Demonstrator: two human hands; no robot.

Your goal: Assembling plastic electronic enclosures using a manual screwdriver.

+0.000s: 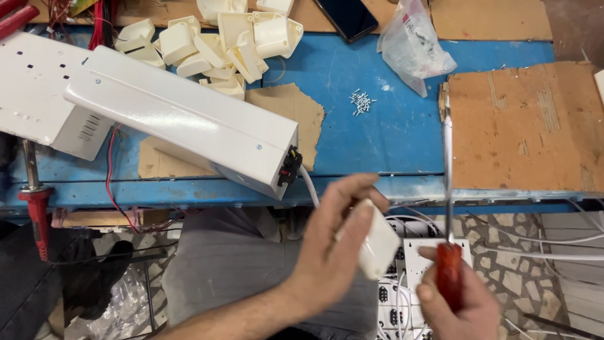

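Nearest the camera, at the bottom centre of the frame, the left hand (330, 242) is closed around a small white plastic box-shaped cover (379, 242), fingers wrapped over its upper edge and thumb beneath. Just to its right, at the bottom right of the frame, the right hand (454, 302) grips the red handle of a long screwdriver (448, 189), whose thin metal shaft stands nearly upright and reaches up across the table edge. The cover sits between the two hands, close beside the screwdriver shaft but not visibly touching it.

At the lower left, a red-handled tool (36, 211) hangs by the edge of the blue metal workbench (390, 132). Above it, in the upper left, a long white metal housing (179, 119) lies slanted on the bench, a white cable (309, 182) leaving its black end fitting. At the top centre lies a heap of cream plastic covers (217, 41), like the one held. Further right, a small pile of silver screws (362, 102) lies on the blue surface, with a dark flat phone (347, 17) above it. A crumpled clear plastic bag (412, 45) sits at the upper right, its printed label too small to tell. A brown cardboard sheet (525, 126) covers the right end.
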